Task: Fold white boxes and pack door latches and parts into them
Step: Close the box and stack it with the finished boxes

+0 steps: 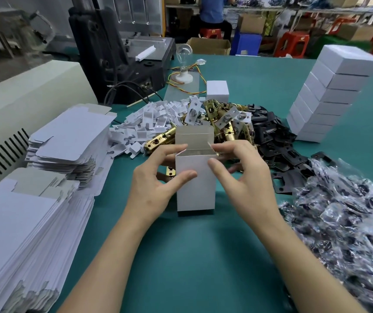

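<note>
Between my left hand and right hand, pinched at its top corners, the white box stands on the tabletop, lid flap raised, contents hidden from me. Closed boxes stand stacked far right; many latches and flat blanks remain.

The white box stands upright, top open, rear flap raised. Piled just behind it at 12 o'clock: brass door latches — black plates at 2 o'clock, white plastic inserts at 11 o'clock.
</note>
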The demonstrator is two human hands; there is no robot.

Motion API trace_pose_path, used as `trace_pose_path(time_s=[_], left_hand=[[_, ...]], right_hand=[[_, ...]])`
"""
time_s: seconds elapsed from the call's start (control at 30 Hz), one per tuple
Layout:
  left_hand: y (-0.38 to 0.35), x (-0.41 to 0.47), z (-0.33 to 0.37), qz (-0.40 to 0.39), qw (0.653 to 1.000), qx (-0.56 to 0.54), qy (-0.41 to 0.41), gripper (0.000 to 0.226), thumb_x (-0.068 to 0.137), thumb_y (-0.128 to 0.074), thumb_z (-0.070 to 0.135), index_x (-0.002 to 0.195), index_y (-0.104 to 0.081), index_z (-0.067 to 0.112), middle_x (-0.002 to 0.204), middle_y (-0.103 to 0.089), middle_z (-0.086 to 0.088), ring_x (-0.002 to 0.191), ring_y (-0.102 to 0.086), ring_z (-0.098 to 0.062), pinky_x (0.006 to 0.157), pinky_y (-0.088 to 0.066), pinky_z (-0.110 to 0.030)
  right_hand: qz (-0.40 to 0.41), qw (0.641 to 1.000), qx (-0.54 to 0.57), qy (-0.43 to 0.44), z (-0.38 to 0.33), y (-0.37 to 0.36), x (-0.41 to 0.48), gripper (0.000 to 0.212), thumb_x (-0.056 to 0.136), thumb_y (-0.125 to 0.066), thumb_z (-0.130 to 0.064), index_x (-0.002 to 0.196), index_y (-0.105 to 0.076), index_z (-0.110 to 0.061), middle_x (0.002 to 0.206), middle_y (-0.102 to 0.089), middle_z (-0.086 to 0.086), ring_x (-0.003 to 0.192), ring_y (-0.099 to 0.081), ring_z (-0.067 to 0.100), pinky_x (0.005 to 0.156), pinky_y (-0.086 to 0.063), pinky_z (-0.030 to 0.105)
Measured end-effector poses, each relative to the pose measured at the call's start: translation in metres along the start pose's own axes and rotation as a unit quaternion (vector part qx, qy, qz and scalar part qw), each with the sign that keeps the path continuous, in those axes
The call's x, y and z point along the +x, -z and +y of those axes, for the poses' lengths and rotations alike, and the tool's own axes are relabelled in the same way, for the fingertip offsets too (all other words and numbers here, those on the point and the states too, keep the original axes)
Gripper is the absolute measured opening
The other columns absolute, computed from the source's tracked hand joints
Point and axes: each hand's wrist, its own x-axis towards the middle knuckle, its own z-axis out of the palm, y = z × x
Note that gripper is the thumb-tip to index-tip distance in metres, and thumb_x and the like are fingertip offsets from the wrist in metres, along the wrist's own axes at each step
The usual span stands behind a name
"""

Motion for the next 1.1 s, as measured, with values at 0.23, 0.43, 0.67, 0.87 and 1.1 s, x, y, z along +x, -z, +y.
trace_pose_path(time_s=[0.23,0.43,0.67,0.87,1.1], left_hand=[[-0.003,0.0,0.009,0.013,0.998,-0.062,-0.005,0.023,0.102,-0.053,0.045,0.103,-0.073,0.034,0.093,-0.07,0.019,0.088,-0.066,-0.001,0.074,-0.048,-0.011],[-0.001,0.0,0.01,0.017,0.997,-0.063,-0.028,0.014,0.096,-0.062,0.033,0.097,-0.075,0.03,0.111,-0.066,0.017,0.115,-0.065,-0.018,0.089,-0.054,-0.034],[-0.002,-0.002,0.015,0.015,0.992,-0.117,-0.052,0.045,0.094,-0.065,0.019,0.126,-0.053,0.049,0.106,-0.07,0.0,0.097,-0.067,-0.022,0.086,-0.053,-0.042],[0.003,0.001,0.01,-0.012,0.995,-0.073,-0.071,0.033,0.099,-0.065,0.014,0.116,-0.072,0.042,0.112,-0.073,0.006,0.103,-0.066,-0.02,0.086,-0.051,-0.035],[0.006,0.002,0.013,-0.065,0.99,-0.102,-0.077,0.021,0.1,-0.065,0.028,0.112,-0.077,0.042,0.116,-0.072,0.004,0.116,-0.066,-0.028,0.092,-0.053,-0.058]], right_hand=[[-0.026,0.999,0.002,0.023,0.002,-0.002,-0.003,0.003,0.1,-0.064,-0.02,0.1,-0.067,-0.02,0.102,-0.063,-0.01,0.1,-0.062,0.012,0.08,-0.05,0.023],[-0.043,0.999,0.009,0.03,0.0,-0.004,-0.01,0.017,0.104,-0.052,-0.024,0.092,-0.062,-0.017,0.09,-0.06,-0.011,0.09,-0.059,0.013,0.076,-0.048,0.031],[-0.045,0.997,0.058,-0.012,-0.007,-0.002,-0.014,0.014,0.102,-0.055,-0.023,0.093,-0.066,-0.018,0.092,-0.066,-0.01,0.094,-0.064,0.016,0.079,-0.051,0.037],[-0.025,0.993,0.109,-0.03,-0.007,-0.003,-0.015,0.006,0.099,-0.062,-0.022,0.104,-0.064,-0.022,0.1,-0.069,-0.012,0.102,-0.067,0.017,0.085,-0.055,0.036],[-0.02,0.983,0.175,-0.045,-0.006,0.0,-0.014,0.015,0.104,-0.061,-0.021,0.113,-0.061,-0.034,0.108,-0.07,-0.01,0.109,-0.067,0.019,0.091,-0.052,0.026]])
